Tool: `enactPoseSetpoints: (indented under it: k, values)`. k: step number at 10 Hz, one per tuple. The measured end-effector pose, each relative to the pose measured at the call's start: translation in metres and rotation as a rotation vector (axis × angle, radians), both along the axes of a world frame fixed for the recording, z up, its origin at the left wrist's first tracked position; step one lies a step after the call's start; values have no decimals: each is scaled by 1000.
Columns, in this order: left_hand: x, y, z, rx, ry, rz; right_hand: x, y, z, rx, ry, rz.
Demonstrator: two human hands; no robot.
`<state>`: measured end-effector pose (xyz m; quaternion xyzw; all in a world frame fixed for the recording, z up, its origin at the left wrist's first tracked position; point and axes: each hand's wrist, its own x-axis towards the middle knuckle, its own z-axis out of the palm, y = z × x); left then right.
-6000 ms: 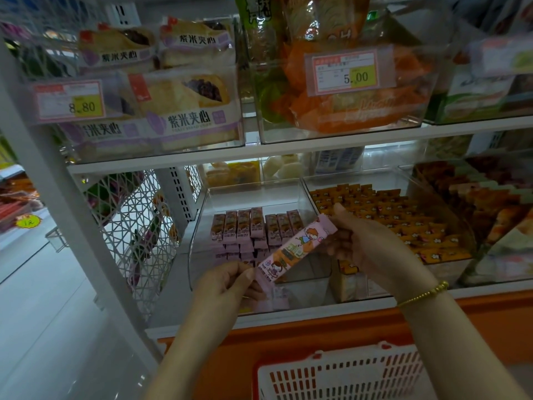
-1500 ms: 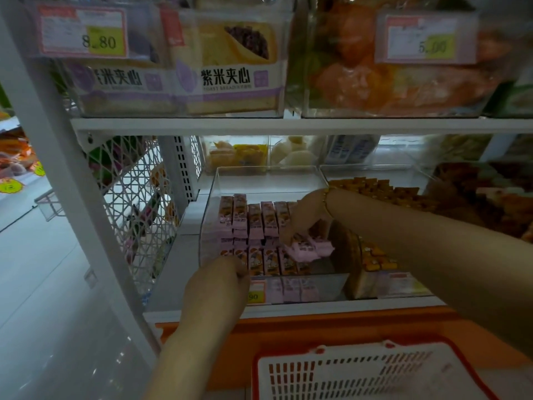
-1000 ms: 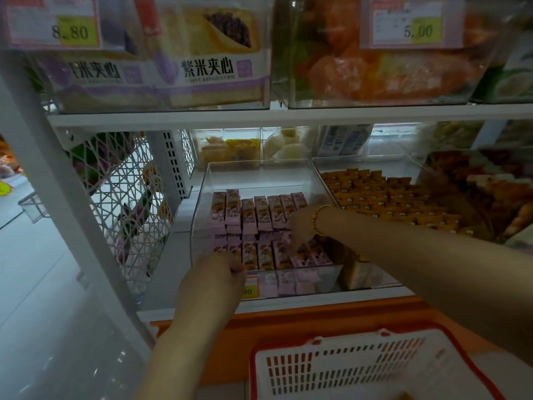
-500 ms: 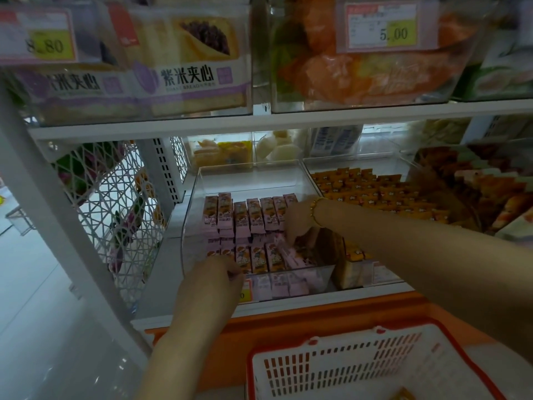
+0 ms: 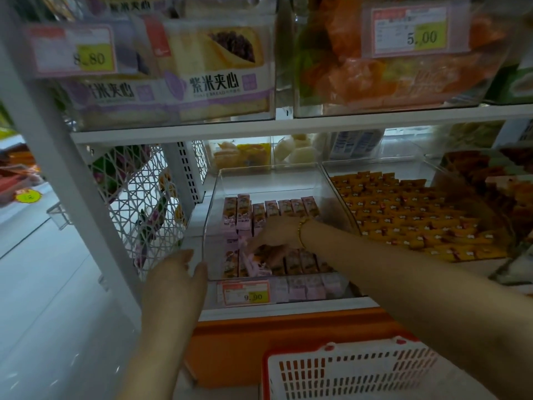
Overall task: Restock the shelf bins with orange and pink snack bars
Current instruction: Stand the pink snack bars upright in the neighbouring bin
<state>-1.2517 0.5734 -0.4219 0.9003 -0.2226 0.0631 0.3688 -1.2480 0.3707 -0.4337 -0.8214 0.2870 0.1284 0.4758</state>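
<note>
A clear bin [image 5: 268, 170] on the lower shelf holds rows of pink snack bars [image 5: 285, 208] standing on end. My right hand [image 5: 275, 233] reaches down into the front row, and its fingertips pinch a tilted pink bar [image 5: 250, 258]. My left hand [image 5: 176, 274] rests against the bin's front left corner with its fingers relaxed. In the neighbouring bin to the right, orange snack bars [image 5: 403, 216] are packed tightly.
A white and red shopping basket [image 5: 346, 370] sits below the shelf edge at bottom right. A 9.90 price tag [image 5: 245, 293] fronts the pink bin. Bread packs [image 5: 213, 76] fill the shelf above. A white lattice side panel [image 5: 138, 203] closes off the left.
My right hand has moved leftward along the front row of pink bars. My left hand slid from the bin's front to its left corner. The camera has moved closer.
</note>
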Motion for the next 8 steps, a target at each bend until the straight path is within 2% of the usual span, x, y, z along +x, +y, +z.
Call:
enactPoseSetpoints:
  k: [1, 2, 3, 5, 6, 7, 8]
  values:
    - [-3, 1, -2, 55, 38, -34, 9, 10, -3, -31, -30, 91]
    - [2, 3, -7, 61, 32, -58, 11, 20, -8, 63, -70, -3]
    - [7, 4, -11, 51, 7, -88, 13, 18, -9, 81, -97, -5]
    - [11, 0, -13, 39, -3, -96, 36, -14, 14, -389, -286, -146]
    - [13, -1, -13, 79, 19, -91, 53, -13, 21, -312, -186, -133]
    - [13, -1, -12, 72, 28, -91, 65, -5, 28, -419, -44, 41]
    - [14, -2, -12, 80, 25, -91, 76, -3, 37, -434, 38, 92]
